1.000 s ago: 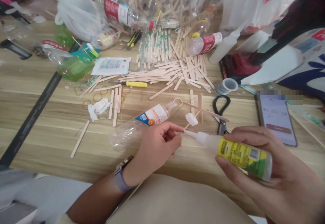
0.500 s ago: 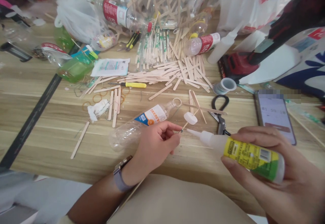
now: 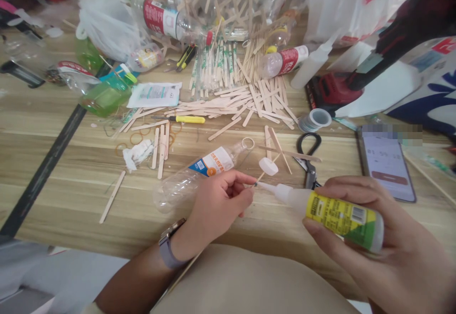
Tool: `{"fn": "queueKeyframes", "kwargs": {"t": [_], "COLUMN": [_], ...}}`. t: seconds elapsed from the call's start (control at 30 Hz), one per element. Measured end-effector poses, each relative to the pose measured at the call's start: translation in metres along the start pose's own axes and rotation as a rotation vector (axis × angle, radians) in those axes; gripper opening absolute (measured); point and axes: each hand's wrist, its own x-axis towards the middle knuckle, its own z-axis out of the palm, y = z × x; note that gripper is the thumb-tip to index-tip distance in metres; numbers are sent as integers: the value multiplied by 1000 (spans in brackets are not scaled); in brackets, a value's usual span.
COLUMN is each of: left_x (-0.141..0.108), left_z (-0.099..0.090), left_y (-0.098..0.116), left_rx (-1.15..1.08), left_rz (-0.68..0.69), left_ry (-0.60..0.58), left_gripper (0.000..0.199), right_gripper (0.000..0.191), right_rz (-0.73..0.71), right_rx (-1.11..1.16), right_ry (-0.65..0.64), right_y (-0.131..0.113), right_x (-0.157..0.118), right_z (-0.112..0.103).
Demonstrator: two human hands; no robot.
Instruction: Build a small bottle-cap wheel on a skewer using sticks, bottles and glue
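Note:
My left hand (image 3: pixel 217 204) is closed, thumb and forefinger pinching a thin wooden stick (image 3: pixel 261 176). A white round disc (image 3: pixel 268 166) sits on the stick just beyond the fingertips. Something small and dark shows at the pinch, too small to name. My right hand (image 3: pixel 399 257) grips a glue bottle (image 3: pixel 342 220) with a yellow and green label, tilted so that its narrow white nozzle (image 3: pixel 269 188) points left. The nozzle's tip is at the left fingertips, by the stick. Behind the left hand lies a clear plastic bottle (image 3: pixel 188 181), partly hidden by it.
Black-handled scissors (image 3: pixel 309 145), a small clear cup (image 3: pixel 315 120) and a phone (image 3: pixel 386 166) lie to the right. Farther back are a heap of craft sticks (image 3: pixel 228 102), a yellow-handled tool (image 3: pixel 190 119), several plastic bottles and a red-black power tool (image 3: pixel 338 90).
My right hand has brought the glue bottle left, so its nozzle has closed the gap to the left fingertips. My left hand and the stick have hardly moved.

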Motion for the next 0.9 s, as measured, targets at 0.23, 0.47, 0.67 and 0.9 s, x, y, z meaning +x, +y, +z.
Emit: {"fn": "queueKeyframes", "kwargs": {"t": [0.23,0.47,0.67,0.9], "left_x": [0,-1,0,0], "left_z": [-1,-2,-4,-4], "left_y": [1,7,7,6], "left_rx": [-5,-51,-120,-113], "left_rz": [-4,-19,-56,-61], "left_ry": [-12,-52,-66,-65], "left_gripper": [18,17,16,16], "right_gripper": [20,20,19,19], "right_rz": [-20,2,41,-3], "right_rx": [-20,25,30,69], "right_ry": [-13,17,88,76], "right_y": [1,0,0,0], "right_x": [-1,-2,-4,-4], "right_z": [-1,0,-2,-2]}}
